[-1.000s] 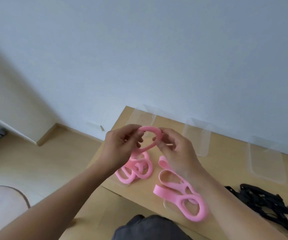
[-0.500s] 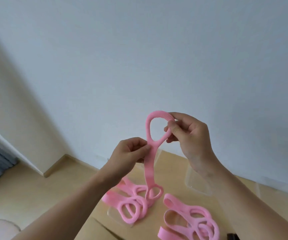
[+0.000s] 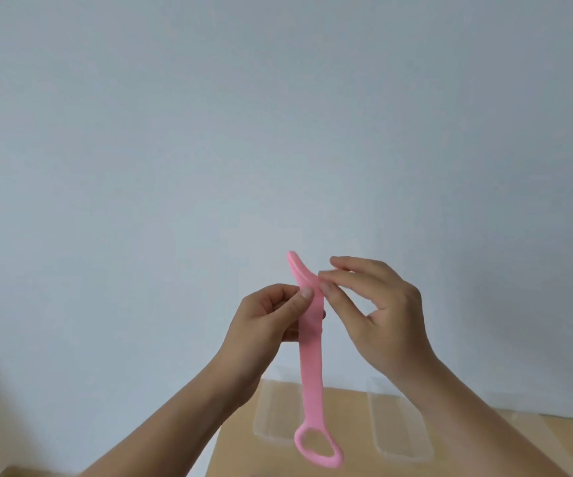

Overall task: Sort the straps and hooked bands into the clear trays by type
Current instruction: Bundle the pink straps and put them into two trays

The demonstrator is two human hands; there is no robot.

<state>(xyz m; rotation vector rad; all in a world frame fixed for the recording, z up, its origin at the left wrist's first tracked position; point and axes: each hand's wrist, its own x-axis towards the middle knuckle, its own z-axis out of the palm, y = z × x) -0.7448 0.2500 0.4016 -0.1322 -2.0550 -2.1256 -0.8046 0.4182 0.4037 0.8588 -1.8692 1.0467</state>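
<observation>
Soft, even daylight across the whole view.
Wall pale blue-grey, dimming toward the lower left; left hand and right hand evenly lit, pink strap a touch soft at its edges, clear trays faint and washed out on the surface.

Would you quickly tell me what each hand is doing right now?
Left hand: grips the pink strap.
Right hand: pinches the same strap near its top.
</observation>
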